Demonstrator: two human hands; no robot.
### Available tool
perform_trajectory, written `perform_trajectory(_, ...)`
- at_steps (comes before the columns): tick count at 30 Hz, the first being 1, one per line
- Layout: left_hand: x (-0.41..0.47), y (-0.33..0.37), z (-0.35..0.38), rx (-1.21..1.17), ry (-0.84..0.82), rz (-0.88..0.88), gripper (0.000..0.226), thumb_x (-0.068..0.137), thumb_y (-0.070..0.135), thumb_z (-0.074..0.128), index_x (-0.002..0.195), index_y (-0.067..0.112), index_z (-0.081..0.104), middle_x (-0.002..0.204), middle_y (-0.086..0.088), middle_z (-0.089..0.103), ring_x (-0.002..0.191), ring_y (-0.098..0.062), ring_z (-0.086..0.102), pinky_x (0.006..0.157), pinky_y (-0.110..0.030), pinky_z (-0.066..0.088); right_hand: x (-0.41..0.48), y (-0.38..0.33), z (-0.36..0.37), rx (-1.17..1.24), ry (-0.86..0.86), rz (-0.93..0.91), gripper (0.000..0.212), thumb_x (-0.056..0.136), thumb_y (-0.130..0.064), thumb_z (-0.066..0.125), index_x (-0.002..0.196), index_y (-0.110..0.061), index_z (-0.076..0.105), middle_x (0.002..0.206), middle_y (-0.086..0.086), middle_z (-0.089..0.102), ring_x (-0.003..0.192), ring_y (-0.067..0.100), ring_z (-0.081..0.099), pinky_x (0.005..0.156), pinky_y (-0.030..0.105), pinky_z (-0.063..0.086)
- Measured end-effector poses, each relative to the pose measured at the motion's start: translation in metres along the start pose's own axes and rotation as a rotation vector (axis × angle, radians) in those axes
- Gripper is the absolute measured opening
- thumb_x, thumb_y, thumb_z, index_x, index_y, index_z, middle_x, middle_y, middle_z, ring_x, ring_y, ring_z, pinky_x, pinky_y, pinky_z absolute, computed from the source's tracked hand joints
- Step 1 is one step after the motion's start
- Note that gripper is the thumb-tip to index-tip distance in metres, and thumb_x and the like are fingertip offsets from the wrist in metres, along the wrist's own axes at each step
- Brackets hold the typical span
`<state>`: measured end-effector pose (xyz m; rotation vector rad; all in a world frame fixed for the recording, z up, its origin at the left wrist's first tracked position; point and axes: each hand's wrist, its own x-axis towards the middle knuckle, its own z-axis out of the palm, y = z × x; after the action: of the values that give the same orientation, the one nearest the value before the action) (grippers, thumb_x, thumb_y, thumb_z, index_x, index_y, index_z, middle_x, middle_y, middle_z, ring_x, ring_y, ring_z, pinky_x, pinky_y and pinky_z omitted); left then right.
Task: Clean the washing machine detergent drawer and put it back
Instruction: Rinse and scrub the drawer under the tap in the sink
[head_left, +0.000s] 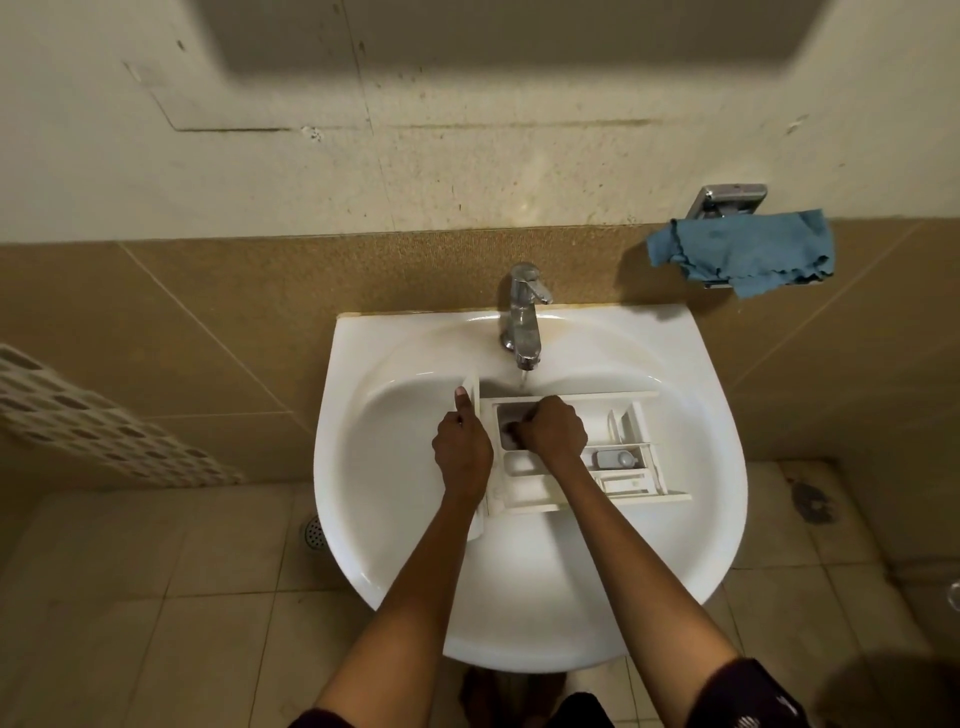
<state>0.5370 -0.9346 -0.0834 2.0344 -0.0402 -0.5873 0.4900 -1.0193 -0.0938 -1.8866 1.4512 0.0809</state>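
White drawer (530, 496): left hand (462, 447) grips its front, right hand (553, 428) clenched inside it

Drawer (626, 457) lies in sink (691, 467), below tap (523, 317).

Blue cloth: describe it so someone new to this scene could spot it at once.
Start at the white sink against the brown-tiled wall and look up and to the right of its faucet. A metal holder is fixed to the wall there, and the blue cloth hangs crumpled over it. It is the only blue, soft thing in view.
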Motion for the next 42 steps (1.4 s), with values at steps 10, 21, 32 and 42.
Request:
perform_trajectory(10, 0.001, 0.0, 0.0, 0.012, -0.007, -0.013, 0.065, 0.098, 0.049, 0.019, 0.094, -0.001, 0.06, 0.1, -0.019, 0.064, 0.096, -0.032, 0.059, 0.093, -0.04, 0.045, 0.003, 0.002, 0.002, 0.027, 0.001, 0.015, 0.03, 0.067, -0.032, 0.075, 0.088, -0.011, 0.071, 0.093, 0.009, 0.07, 0.091, 0.028, 0.066, 0.068, 0.025, 0.043)
perform_trajectory(21, 0.0, 0.001, 0.0, 0.014, -0.006, -0.015, 0.066, 0.098, 0.05, 0.019, 0.095, -0.001, 0.061, 0.1, -0.019, 0.064, 0.096, -0.032, 0.059, 0.095, -0.043, 0.046, 0.003, 0.001, 0.001, 0.005, 0.019, 0.015, 0.035, 0.069, -0.034, 0.077, 0.091, -0.007, 0.07, 0.093, 0.01, 0.069, 0.092, 0.029, 0.066, 0.068, 0.025, 0.043)
perform_trajectory(32, -0.002, 0.004, -0.001, -0.001, -0.01, -0.038, 0.066, 0.098, 0.05, 0.02, 0.097, -0.001, 0.062, 0.101, -0.019, 0.064, 0.097, -0.033, 0.059, 0.095, -0.043, 0.045, 0.002, 0.001, 0.0, -0.085, 0.029, -0.003, 0.034, 0.071, -0.028, 0.076, 0.096, -0.007, 0.068, 0.103, 0.011, 0.068, 0.099, 0.029, 0.064, 0.074, 0.029, 0.047)
perform_trajectory(42, -0.003, 0.005, -0.004, -0.029, -0.014, -0.043, 0.061, 0.1, 0.043, 0.019, 0.109, 0.0, 0.061, 0.112, -0.02, 0.062, 0.106, -0.034, 0.056, 0.094, -0.038, 0.042, -0.006, 0.003, -0.035, 0.375, 0.033, -0.073, 0.019, 0.091, -0.002, 0.049, 0.091, 0.003, 0.067, 0.078, 0.015, 0.064, 0.074, 0.024, 0.061, 0.069, 0.029, 0.05)
